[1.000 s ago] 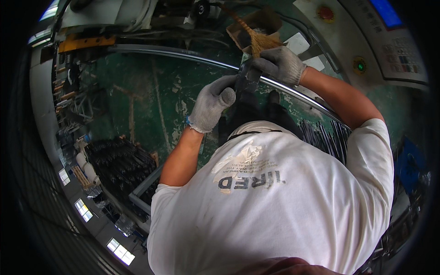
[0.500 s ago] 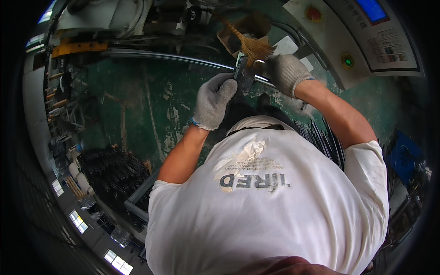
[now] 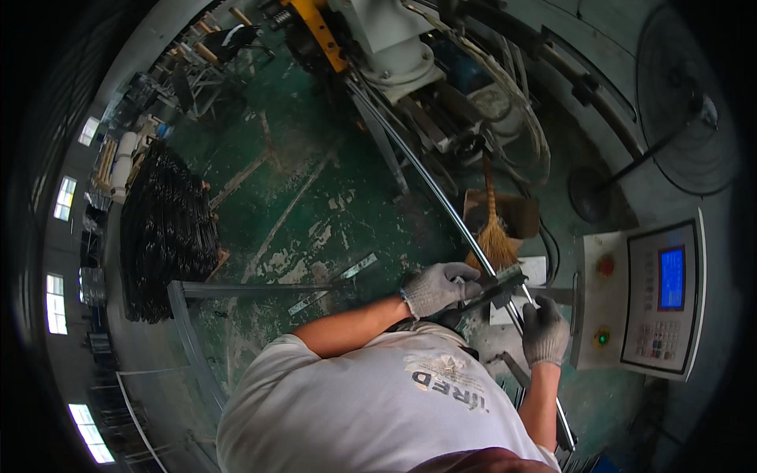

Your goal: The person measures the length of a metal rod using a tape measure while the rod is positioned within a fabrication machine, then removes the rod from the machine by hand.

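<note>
My left hand, in a grey knitted glove, has its fingers curled beside the left edge of a dark metal bracket. What lies between those fingers is hidden. The bracket sits around a long shiny metal rail that runs diagonally past my waist. On the bracket's other side, my right hand, gloved too, is closed close to the rail. A short bright metal part shows between its fingertips and the bracket. I cannot make out what it grips.
A control panel with a blue screen stands at the right. Beyond the rail are a straw broom, a cardboard box and a pale machine. A large fan is far right. Black stacked parts and a metal frame lie left.
My view has swung round, so the rail now slants and the control panel stands upright at the right. Both hands remain at the bracket, with the right one now nearer my body along the rail.
</note>
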{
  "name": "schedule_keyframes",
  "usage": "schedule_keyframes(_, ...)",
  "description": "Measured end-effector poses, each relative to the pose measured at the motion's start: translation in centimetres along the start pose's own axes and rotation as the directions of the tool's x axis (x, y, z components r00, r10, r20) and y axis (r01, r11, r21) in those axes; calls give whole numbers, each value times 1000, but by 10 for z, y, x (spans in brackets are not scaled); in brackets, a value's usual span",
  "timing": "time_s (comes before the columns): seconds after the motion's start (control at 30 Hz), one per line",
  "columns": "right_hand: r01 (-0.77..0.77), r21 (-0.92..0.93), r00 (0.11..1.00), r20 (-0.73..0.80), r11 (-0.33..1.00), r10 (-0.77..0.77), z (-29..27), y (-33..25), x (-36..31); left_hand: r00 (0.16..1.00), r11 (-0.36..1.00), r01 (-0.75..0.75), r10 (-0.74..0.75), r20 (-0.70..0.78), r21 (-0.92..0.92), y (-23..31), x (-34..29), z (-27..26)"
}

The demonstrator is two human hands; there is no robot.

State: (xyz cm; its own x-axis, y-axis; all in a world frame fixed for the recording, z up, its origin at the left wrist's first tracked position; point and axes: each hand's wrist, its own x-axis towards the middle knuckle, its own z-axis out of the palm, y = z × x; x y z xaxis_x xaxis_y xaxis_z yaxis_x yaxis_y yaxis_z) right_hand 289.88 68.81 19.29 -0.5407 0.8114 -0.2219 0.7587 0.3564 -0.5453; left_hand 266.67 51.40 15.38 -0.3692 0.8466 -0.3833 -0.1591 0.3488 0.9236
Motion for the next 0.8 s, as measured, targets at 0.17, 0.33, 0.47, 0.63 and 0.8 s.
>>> schedule_keyframes(0.17,233,6,706,-689,972,-165,-21,-55,-24,988,987,157,-157,12,-45,29,-4,-70)
schedule_keyframes(0.33,247,690,955,-294,680,-49,31,-192,-53,982,983,-181,179,52,33,27,-7,-138)
schedule_keyframes(0.47,245,611,954,-13,753,-300,136,-261,1,952,877,-298,246,182,377,44,-21,-203)
schedule_keyframes(0.63,-324,865,901,406,383,-154,212,-317,34,942,804,-335,295,160,491,39,-26,-287)
schedule_keyframes(0.8,-322,833,851,462,450,-247,249,-373,78,965,832,-260,244,98,489,53,-21,-358)
